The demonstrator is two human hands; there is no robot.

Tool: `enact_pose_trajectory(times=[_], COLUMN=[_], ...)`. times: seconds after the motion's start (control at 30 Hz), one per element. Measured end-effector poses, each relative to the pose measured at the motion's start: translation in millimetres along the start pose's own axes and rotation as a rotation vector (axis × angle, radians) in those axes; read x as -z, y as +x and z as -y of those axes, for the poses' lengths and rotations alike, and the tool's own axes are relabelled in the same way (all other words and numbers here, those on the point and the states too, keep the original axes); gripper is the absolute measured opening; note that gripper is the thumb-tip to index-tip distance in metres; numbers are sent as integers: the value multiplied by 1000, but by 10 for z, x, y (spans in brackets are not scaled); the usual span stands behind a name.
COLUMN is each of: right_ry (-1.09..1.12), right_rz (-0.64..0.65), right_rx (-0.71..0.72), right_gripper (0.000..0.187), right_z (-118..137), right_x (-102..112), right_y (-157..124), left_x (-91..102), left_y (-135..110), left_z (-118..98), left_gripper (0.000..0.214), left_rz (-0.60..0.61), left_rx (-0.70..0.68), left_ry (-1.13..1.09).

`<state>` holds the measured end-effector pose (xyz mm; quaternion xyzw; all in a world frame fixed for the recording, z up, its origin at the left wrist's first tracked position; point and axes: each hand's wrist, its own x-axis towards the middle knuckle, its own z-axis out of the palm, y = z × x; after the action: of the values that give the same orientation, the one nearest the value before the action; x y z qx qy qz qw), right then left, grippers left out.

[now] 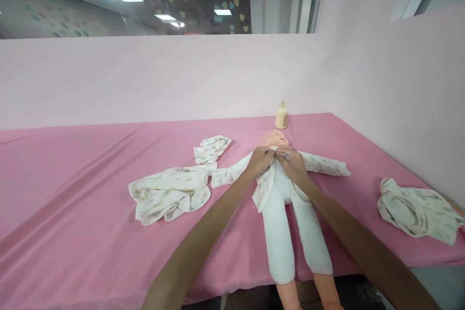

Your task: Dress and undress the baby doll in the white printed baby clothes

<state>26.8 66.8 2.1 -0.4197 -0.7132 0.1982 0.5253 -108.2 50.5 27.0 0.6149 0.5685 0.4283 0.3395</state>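
A baby doll [275, 139] lies on its back, its lower legs reaching past the front edge of the pink-covered table [90, 164]. It wears a patterned white baby shirt [263, 191], whose front panels hang apart below the chest, over a white cloth body. At the shirt's neckline, my left hand [262, 160] pinches one front edge. My right hand [291, 162] pinches the other edge just beside it, fingertips nearly touching. Whatever fastening lies between the fingers is hidden. Both shirt sleeves stretch out sideways.
Left of the doll lie a crumpled patterned garment [172, 191] and a smaller patterned cloth [211, 149]. A folded garment [417, 208] sits at the far right. Behind the doll's head stands a cream pump bottle [282, 117], near the pale wall [163, 80].
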Motion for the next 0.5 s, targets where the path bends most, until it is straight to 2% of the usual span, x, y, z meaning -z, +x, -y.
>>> enact_pose_trajectory(times=[0.1,0.23,0.5], right_ry=[-3,-14,-4], right_rz=[15,33,84], right_rx=[10,24,-5], right_gripper=[14,15,20], right_z=[-9,6,90], right_x=[-4,4,15], right_y=[3,-7,-28], left_x=[13,45,32], left_y=[32,50,94], left_z=[61,119,150], left_gripper=[21,17,22], left_rz=[-5,73,78], left_rx=[21,42,60], left_ry=[-110,-212,-108])
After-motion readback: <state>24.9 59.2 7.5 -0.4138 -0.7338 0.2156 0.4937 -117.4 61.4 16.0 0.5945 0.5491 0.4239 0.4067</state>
